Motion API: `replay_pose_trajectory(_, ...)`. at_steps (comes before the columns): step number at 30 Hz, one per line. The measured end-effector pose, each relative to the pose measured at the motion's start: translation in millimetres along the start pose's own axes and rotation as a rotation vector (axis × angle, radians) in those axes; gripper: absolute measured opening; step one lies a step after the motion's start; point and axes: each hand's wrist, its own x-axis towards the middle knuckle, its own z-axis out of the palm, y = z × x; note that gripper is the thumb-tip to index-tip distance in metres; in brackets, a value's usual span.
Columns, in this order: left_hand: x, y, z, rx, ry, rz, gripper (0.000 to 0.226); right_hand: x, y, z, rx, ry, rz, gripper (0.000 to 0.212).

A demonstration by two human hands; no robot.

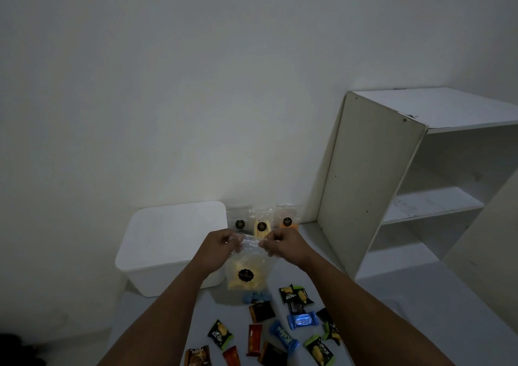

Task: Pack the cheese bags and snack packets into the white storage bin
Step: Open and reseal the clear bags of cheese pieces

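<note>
Two hands: I see both raised over the table [398,304], meeting at the top edge of one clear cheese bag [246,270].
Left hand: my left hand [221,246] pinches the bag's upper left corner, fingers curled on the plastic.
Right hand: my right hand [283,243] pinches the upper right corner the same way, thumb and fingers closed on the film.
Held bag: it hangs between the hands, just right of the bin, with yellow cheese in its lower half and a round black label on the front.
White storage bin [171,248]: it stands on the table left of the hands, near the wall; its top looks like a flat white surface, and I cannot tell whether that is a lid.
Other cheese bags: I count three upright against the wall behind the hands, a pale one [239,219], a yellow one [261,225] and an orange one [286,218], each with a black round label.
Snack packets: they lie scattered on the table below the held bag, among them a green and black packet [294,295], a blue packet [301,320], a long blue one [284,337], a red one [254,340] and a dark brown one [262,311].
Shelf unit [420,183]: a white open cabinet stands at the right, tilted in my wide view.
Light: the room is dim, so I cannot read the small print.
</note>
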Motion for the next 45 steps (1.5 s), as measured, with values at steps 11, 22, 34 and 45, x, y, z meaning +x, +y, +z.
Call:
replay_pose_trajectory(11, 5, 5, 1, -0.125, 0.06, -0.009, 0.023, -5, -3, -7, 0.258, 0.115, 0.121, 0.023)
replay_pose_trajectory(22, 6, 2, -2, -0.106, 0.078, -0.006, 0.026, -10, -9, -14, 0.343, 0.112, 0.167, 0.017)
replay_pose_trajectory(34, 2, 8, 4, -0.177, 0.082, -0.056, 0.024, -11, -10, -18, 0.342, 0.194, 0.132, 0.019)
replay_pose_trajectory(45, 7, 12, 11, -0.079, 0.055, 0.021, 0.023, -12, -11, -14, 0.239, 0.164, 0.054, 0.013)
